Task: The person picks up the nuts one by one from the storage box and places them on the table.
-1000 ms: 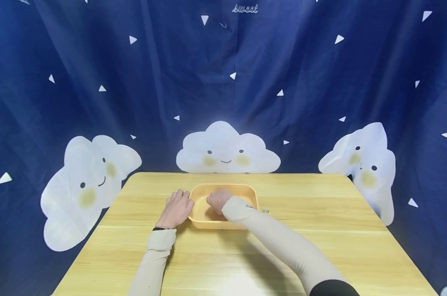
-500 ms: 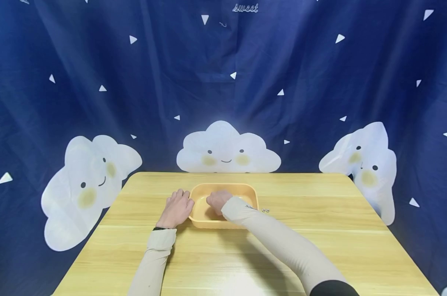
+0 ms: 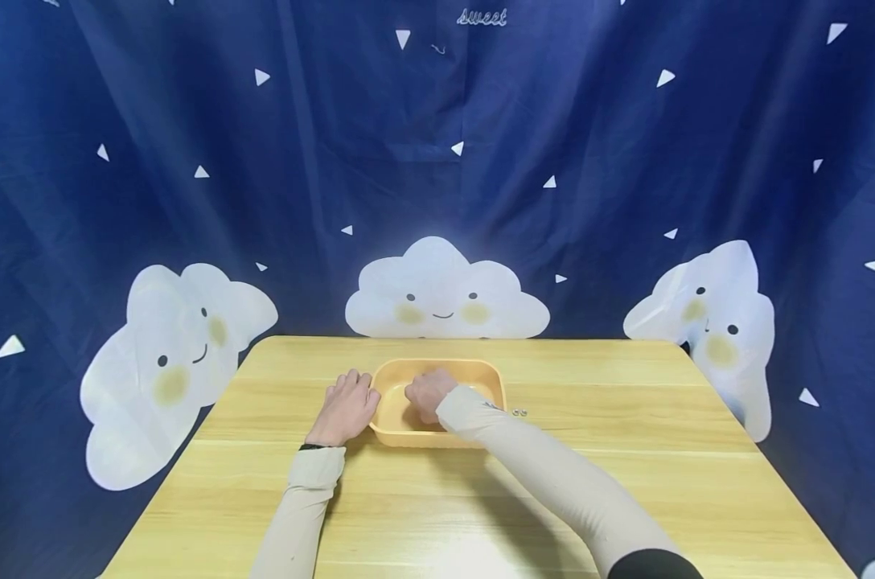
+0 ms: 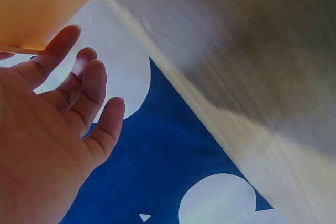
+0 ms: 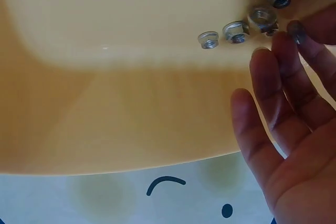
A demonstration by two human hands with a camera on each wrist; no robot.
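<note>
A shallow orange-yellow plastic bin (image 3: pixel 437 439) stands near the far side of the table. My left hand (image 3: pixel 343 408) holds its left rim; in the left wrist view, the forefinger lies at the bin's outer wall (image 4: pixel 47 3) and the other fingers spread loosely below. My right hand (image 3: pixel 430 394) reaches inside the bin. Its thumb and forefinger come together at a small grey piece that looks like a nut (image 5: pixel 297 32), mostly hidden by the fingertips. Several silver flange nuts (image 5: pixel 236 32) lie in a row on the bin's floor beside those fingers.
Two small metal nuts (image 3: pixel 519 412) sit on the wooden table (image 3: pixel 626 450), just right of the bin. A dark blue curtain (image 3: pixel 437 161) with white clouds hangs behind the table's far edge. The right forearm crosses over the bin's front right corner.
Both hands and the bin keep practically the same place. The two nuts on the table have not moved.
</note>
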